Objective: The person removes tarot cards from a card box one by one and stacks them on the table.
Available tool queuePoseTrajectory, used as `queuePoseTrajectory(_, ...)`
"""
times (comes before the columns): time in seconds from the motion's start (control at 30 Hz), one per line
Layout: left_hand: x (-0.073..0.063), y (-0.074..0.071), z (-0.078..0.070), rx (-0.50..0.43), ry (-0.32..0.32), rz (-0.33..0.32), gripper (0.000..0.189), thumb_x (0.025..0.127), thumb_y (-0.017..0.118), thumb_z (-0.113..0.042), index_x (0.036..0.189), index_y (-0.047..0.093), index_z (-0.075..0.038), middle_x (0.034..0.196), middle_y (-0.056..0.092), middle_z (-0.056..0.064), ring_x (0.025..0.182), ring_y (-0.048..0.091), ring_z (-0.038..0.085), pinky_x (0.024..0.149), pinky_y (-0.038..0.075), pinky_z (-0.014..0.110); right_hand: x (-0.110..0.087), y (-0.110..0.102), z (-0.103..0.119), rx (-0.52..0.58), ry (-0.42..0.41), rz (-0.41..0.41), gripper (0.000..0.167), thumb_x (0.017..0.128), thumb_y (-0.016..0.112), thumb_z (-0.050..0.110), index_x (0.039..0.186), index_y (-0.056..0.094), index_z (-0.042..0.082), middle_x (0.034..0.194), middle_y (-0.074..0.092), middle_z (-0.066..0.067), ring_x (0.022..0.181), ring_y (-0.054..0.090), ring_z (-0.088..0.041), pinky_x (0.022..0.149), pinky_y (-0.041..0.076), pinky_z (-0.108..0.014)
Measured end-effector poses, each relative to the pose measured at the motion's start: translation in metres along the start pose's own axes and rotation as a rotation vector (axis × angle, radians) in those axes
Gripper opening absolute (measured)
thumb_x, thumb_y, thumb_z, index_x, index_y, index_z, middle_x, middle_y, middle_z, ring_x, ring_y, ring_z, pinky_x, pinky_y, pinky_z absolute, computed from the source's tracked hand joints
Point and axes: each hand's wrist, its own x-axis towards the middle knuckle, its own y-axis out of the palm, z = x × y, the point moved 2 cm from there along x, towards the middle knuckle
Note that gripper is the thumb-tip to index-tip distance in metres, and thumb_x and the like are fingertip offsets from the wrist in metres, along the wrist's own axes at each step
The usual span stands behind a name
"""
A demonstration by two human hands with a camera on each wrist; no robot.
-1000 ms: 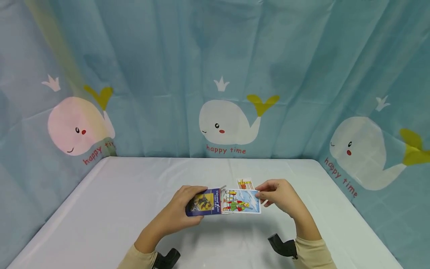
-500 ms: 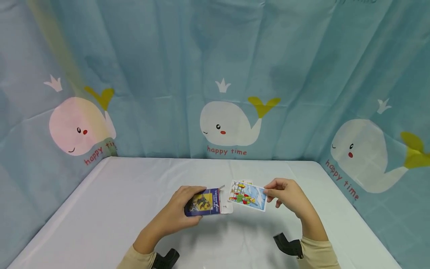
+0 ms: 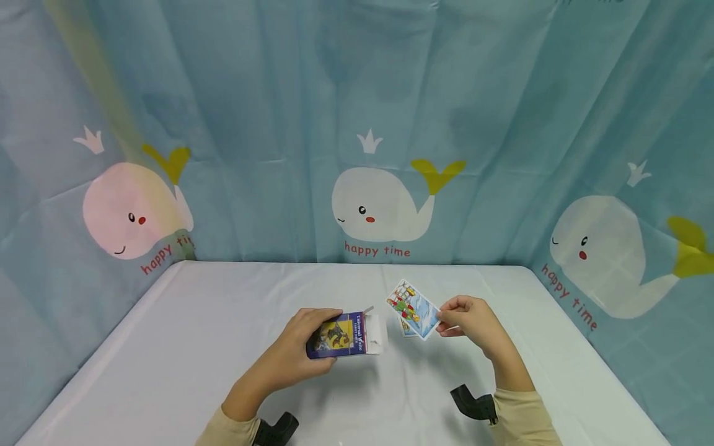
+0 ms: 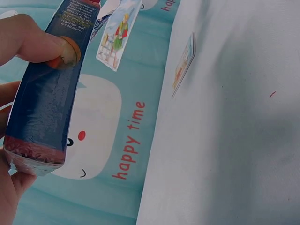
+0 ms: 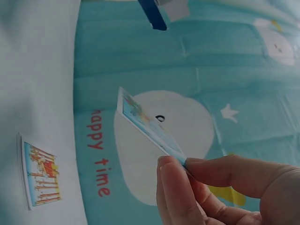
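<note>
My left hand (image 3: 298, 347) grips a blue tarot card box (image 3: 337, 336), thumb along the near side and fingers over the far side. The box's white end flap (image 3: 375, 334) stands open toward the right. In my right hand (image 3: 471, 323) a picture card (image 3: 414, 310) is pinched by one corner between thumb and fingers, tilted above the table. Below it lies a small stack of cards (image 5: 43, 174) on the cloth, mostly hidden by the held card in the head view. In the left wrist view the thumb presses the box's narrow side (image 4: 47, 89).
A white cloth covers the table (image 3: 184, 347). Behind and around it hangs a blue curtain (image 3: 268, 124) printed with whales. Black mounts sit at both wrists, the right mount (image 3: 473, 404) and the left mount (image 3: 277, 428).
My right hand has drawn the card out of the box to the right and turned it over the cards on the table. The left hand and box have barely moved.
</note>
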Motion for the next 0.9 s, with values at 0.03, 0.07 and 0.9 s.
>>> queuePoseTrajectory(0.03,0.0,0.0,0.0,-0.001,0.002,-0.002,0.072,0.077,0.081,-0.02,0.143,0.052,-0.024,0.138,0.055,-0.006,0.121,0.045,0.014,0.091,0.044,0.039,0.002,0.001,-0.002,0.006,0.005,-0.003,0.019,0.093,0.063,0.01,0.097,0.063,-0.009,0.081,0.071,-0.009,0.071,0.069,-0.015,0.069,0.059,-0.03)
queuePoseTrajectory(0.07,0.0,0.0,0.0,-0.003,0.006,-0.003,0.073,0.076,0.081,-0.019,0.143,0.052,-0.024,0.138,0.055,-0.006,0.121,0.045,0.014,0.091,0.044,0.039,0.003,0.001,-0.004,0.014,0.006,0.001,0.02,0.093,0.062,0.009,0.098,0.062,-0.01,0.081,0.071,-0.009,0.071,0.069,-0.014,0.069,0.059,-0.03)
queuePoseTrajectory(0.9,-0.001,-0.001,-0.003,-0.007,0.028,-0.011,0.072,0.077,0.081,-0.02,0.143,0.052,-0.025,0.136,0.055,-0.005,0.118,0.045,0.012,0.089,0.044,0.036,0.028,0.018,-0.041,0.183,0.143,-0.064,0.024,0.094,0.064,0.01,0.105,0.065,-0.012,0.075,0.07,-0.004,0.065,0.067,-0.008,0.064,0.057,-0.023)
